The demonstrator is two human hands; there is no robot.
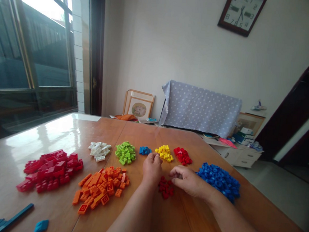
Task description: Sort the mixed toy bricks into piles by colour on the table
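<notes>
My left hand (152, 167) is over the middle of the table, its fingers curled together near the yellow bricks (164, 152) and the small blue pile (145, 150); what it pinches, if anything, is too small to name. Beside it on the right, my right hand (185, 178) has bent fingers at the edge of a small dark red pile (166, 187). Its thumb and forefinger are apart, with nothing visible between them. Behind it sits another red pile (182, 156). The large blue pile (219, 180) lies right of my right hand.
Orange bricks (101, 187), crimson bricks (51, 170), white bricks (99, 151) and green bricks (125, 152) lie on the left of the wooden table (188, 220). Long teal pieces (12, 219) and a teal block (41, 226) are near the front left.
</notes>
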